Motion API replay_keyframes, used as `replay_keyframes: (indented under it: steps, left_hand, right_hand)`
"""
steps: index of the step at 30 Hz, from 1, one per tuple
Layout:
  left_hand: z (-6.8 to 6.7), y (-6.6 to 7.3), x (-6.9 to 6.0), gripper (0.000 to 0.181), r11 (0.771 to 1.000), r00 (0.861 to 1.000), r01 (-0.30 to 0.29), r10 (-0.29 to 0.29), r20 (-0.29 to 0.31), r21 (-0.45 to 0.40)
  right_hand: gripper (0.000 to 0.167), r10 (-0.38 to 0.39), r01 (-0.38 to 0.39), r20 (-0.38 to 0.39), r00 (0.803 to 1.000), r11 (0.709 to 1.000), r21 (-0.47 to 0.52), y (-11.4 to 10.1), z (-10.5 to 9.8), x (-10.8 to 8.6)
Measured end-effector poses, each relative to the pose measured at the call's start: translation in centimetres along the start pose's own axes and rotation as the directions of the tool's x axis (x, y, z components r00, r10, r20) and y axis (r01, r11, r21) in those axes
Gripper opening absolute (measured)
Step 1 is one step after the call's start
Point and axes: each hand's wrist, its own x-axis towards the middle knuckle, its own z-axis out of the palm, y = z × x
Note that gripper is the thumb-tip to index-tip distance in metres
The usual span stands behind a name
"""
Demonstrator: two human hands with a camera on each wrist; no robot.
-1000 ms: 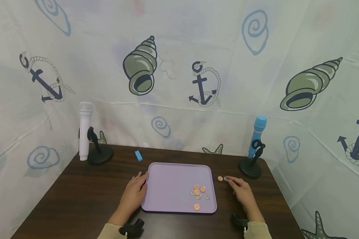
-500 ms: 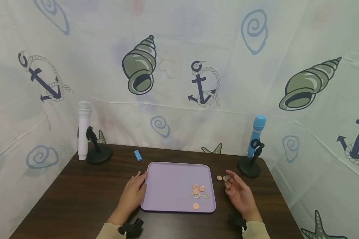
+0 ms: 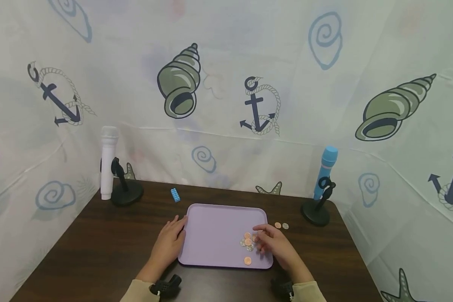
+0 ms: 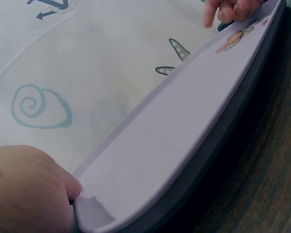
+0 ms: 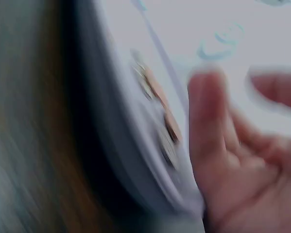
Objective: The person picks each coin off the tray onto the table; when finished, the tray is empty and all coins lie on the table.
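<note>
A lilac tray (image 3: 215, 235) lies on the dark wooden table. My left hand (image 3: 167, 240) rests at its left edge, the fingers along the rim. Several copper and silver coins (image 3: 248, 242) are clustered in the tray's right half, with one copper coin (image 3: 247, 261) apart near the front rim. Over the tray's right side hovers my right hand (image 3: 274, 247), partly covering some coins. In the right wrist view its thumb (image 5: 207, 111) and index finger stand apart with nothing between them; that view is blurred. Beyond the tray's right rim, a copper coin (image 3: 277, 225) and a silver coin (image 3: 285, 226) lie on the table.
A white microphone (image 3: 108, 163) in a black stand (image 3: 126, 193) is at the back left. At the back right, a blue microphone (image 3: 325, 170) leans in another black stand (image 3: 316, 212). Behind the tray lies a small blue brick (image 3: 175, 195). A printed cloth (image 3: 226, 167) hangs behind the table.
My right hand has left the silver coin on the table, turned palm inward, and moved left over the tray's coins. The left hand has stayed at the tray's edge.
</note>
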Motion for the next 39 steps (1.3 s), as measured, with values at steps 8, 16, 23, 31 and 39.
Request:
replay_keyframes:
  steps: [8, 16, 23, 31, 39]
  left_hand:
    - [0.0, -0.1, 0.2, 0.049, 1.000, 1.000, 0.012, -0.012, 0.026, -0.003]
    - [0.0, -0.1, 0.2, 0.049, 1.000, 1.000, 0.005, -0.004, 0.022, -0.012]
    - [0.0, 0.0, 0.2, 0.049, 1.000, 1.000, 0.014, -0.013, 0.019, -0.012]
    - [0.1, -0.1, 0.2, 0.048, 1.000, 1.000, -0.011, 0.011, -0.013, -0.005]
    - [0.0, -0.1, 0.2, 0.050, 1.000, 1.000, -0.001, 0.001, 0.014, -0.007]
  right_hand:
    - [0.018, -0.070, 0.018, -0.115, 0.991, 0.915, -0.402, 0.0, 2.7, 0.5]
    - [0.021, -0.147, 0.071, -0.096, 0.985, 0.833, -0.549, 1.0, 2.7, 0.8]
    - [0.019, -0.179, 0.100, -0.088, 0.980, 0.824, -0.558, 0.8, 2.8, 0.8]
    - [0.023, -0.054, 0.044, -0.039, 0.998, 0.973, -0.228, 1.2, 0.4, 0.9]
    - [0.038, -0.082, 0.065, 0.095, 0.992, 0.985, 0.162, 2.4, -1.9, 0.6]
